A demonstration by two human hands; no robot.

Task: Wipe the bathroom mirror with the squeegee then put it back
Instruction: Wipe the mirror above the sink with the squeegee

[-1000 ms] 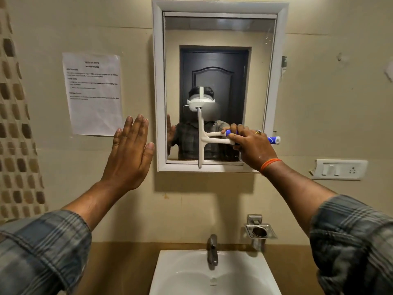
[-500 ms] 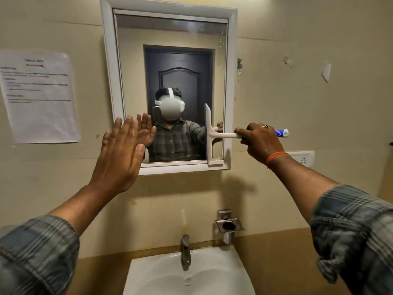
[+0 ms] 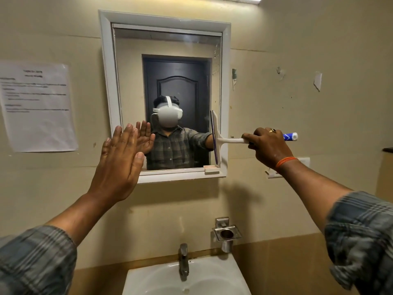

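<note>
A white-framed mirror (image 3: 127,92) hangs on the beige wall above the sink. My right hand (image 3: 269,146) grips the blue-and-white handle of a white squeegee (image 3: 228,140). Its blade stands vertical at the mirror's right edge, low down, against the glass by the frame. My left hand (image 3: 120,165) is raised flat with fingers apart, palm towards the wall, in front of the mirror's lower left corner. It holds nothing. The glass reflects a person in a plaid shirt and a dark door.
A white sink (image 3: 212,277) with a metal tap (image 3: 183,260) sits below. A steel cup holder (image 3: 227,234) is fixed to the wall right of the tap. A printed paper (image 3: 38,105) is taped left of the mirror. A white switch plate (image 3: 304,161) lies behind my right wrist.
My right hand has drawn the squeegee rightward across the lower glass, from the middle to the right frame. My left hand stayed raised. The view has swung right.
</note>
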